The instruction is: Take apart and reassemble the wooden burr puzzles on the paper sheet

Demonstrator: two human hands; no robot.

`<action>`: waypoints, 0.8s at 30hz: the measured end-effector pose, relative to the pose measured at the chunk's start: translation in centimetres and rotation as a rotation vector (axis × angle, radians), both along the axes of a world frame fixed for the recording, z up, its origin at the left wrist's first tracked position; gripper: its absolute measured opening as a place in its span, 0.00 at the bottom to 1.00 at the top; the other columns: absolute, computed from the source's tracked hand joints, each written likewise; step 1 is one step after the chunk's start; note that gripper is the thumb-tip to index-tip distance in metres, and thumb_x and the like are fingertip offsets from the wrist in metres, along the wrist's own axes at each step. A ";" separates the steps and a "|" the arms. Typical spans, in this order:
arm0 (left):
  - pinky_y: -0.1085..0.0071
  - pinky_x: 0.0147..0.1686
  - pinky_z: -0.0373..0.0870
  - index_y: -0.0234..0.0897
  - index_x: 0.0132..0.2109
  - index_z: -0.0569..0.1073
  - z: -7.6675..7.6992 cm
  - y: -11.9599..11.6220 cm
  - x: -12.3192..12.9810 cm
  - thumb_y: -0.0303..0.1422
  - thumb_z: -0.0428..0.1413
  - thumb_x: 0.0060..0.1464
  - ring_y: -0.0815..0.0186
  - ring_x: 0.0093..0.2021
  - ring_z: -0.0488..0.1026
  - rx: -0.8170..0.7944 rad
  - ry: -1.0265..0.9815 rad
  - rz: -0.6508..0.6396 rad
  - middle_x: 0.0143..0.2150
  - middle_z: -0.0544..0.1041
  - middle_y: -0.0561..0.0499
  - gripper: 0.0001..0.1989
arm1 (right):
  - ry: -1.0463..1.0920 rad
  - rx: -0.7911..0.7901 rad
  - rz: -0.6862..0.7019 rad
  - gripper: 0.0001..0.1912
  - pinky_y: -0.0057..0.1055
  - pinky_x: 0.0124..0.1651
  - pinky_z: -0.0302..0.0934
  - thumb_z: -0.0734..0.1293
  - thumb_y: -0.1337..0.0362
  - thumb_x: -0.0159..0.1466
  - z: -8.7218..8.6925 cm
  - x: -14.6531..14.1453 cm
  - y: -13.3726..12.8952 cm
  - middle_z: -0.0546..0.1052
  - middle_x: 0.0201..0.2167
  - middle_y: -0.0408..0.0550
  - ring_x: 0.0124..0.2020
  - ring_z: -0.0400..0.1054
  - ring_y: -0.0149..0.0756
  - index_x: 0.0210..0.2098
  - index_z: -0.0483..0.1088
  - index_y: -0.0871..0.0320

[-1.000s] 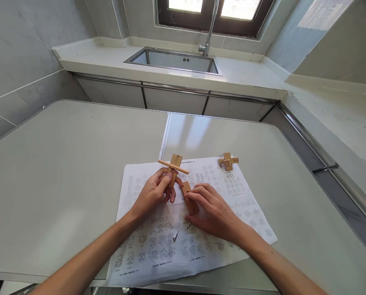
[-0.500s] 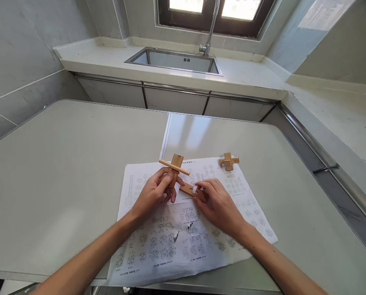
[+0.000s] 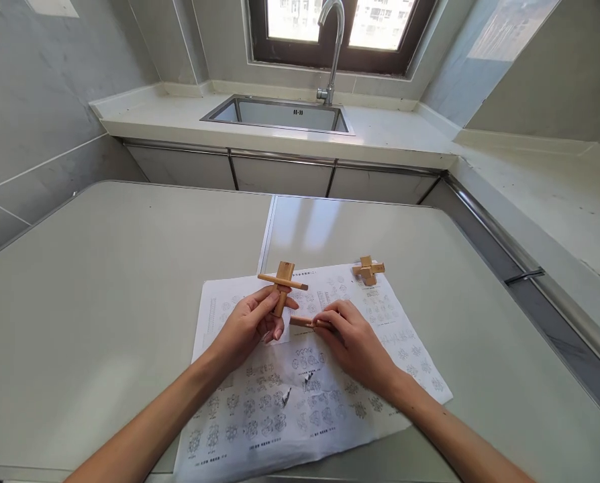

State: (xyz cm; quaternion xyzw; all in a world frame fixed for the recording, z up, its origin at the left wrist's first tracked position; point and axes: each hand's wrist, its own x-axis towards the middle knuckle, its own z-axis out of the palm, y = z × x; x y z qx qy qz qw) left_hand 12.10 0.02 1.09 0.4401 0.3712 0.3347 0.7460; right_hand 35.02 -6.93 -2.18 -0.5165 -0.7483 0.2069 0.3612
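My left hand (image 3: 254,318) is closed on a cross of wooden pieces (image 3: 284,271), a flat upright one with a thin bar across it. To its right, my right hand (image 3: 344,327) pinches a separate wooden piece (image 3: 301,322), seen nearly edge-on, its right end hidden by my fingers. The two held things are apart. Beneath both hands lies a creased, torn paper sheet (image 3: 260,429) printed with small diagrams. A joined wooden block shape (image 3: 368,270) rests at the sheet's upper right corner.
The sheet lies on a pale table (image 3: 103,288) with a seam running toward its far edge. Beyond it are a counter (image 3: 154,121), a sink (image 3: 280,114) and a faucet (image 3: 336,60) below a window. Another counter (image 3: 531,188) runs along the right.
The wooden piece in my right hand has turned from showing its broad notched face to nearly edge-on. The cross in my left hand has tilted slightly. The camera view has tipped up a little.
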 end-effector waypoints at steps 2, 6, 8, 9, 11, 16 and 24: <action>0.75 0.21 0.57 0.34 0.52 0.78 0.1 0.1 -0.1 0.46 0.60 0.66 0.77 0.22 0.66 -0.024 -0.015 0.009 0.50 0.79 0.41 0.19 | 0.063 -0.030 -0.005 0.07 0.42 0.45 0.70 0.63 0.65 0.76 0.2 0.0 0.1 0.75 0.42 0.52 0.43 0.71 0.44 0.45 0.75 0.54; 0.76 0.19 0.56 0.34 0.53 0.78 0.3 0.2 -0.2 0.44 0.62 0.65 0.77 0.21 0.67 -0.082 -0.057 0.026 0.50 0.80 0.40 0.19 | 0.325 -0.222 -0.040 0.11 0.37 0.42 0.67 0.64 0.56 0.76 0.7 0.4 0.4 0.77 0.39 0.50 0.38 0.71 0.40 0.43 0.74 0.55; 0.76 0.19 0.56 0.34 0.53 0.78 0.2 0.3 -0.3 0.43 0.63 0.64 0.78 0.20 0.66 -0.112 -0.076 0.018 0.50 0.81 0.39 0.18 | 0.492 -0.339 -0.065 0.14 0.35 0.40 0.65 0.64 0.51 0.76 1.1 0.6 0.6 0.76 0.34 0.46 0.34 0.70 0.37 0.45 0.72 0.55; 0.76 0.19 0.57 0.34 0.53 0.79 0.2 0.3 -0.3 0.43 0.64 0.64 0.78 0.20 0.66 -0.125 -0.082 0.003 0.50 0.81 0.39 0.18 | 0.584 -0.388 -0.074 0.15 0.34 0.38 0.63 0.64 0.49 0.75 1.2 0.7 0.7 0.75 0.31 0.44 0.32 0.68 0.36 0.46 0.71 0.55; 0.76 0.19 0.58 0.35 0.55 0.79 0.2 0.2 -0.2 0.42 0.63 0.65 0.78 0.20 0.66 -0.145 -0.095 -0.046 0.51 0.81 0.38 0.18 | 0.771 -0.465 -0.080 0.17 0.32 0.35 0.60 0.65 0.46 0.75 1.5 0.9 1.0 0.71 0.27 0.40 0.28 0.64 0.33 0.48 0.69 0.54; 0.77 0.23 0.66 0.35 0.58 0.78 0.2 -0.1 -0.1 0.39 0.63 0.66 0.76 0.23 0.71 -0.197 -0.133 -0.165 0.50 0.81 0.38 0.18 | 1.106 -0.597 -0.049 0.20 0.31 0.33 0.57 0.70 0.46 0.70 1.8 1.3 1.1 0.68 0.30 0.40 0.28 0.61 0.32 0.51 0.69 0.53; 0.77 0.25 0.71 0.34 0.53 0.78 -0.3 -0.2 -0.1 0.37 0.60 0.68 0.74 0.26 0.75 -0.208 -0.184 -0.273 0.50 0.81 0.40 0.13 | 1.136 -0.684 0.168 0.29 0.35 0.36 0.61 0.71 0.48 0.71 2.1 1.4 0.3 0.73 0.32 0.42 0.28 0.67 0.34 0.66 0.65 0.50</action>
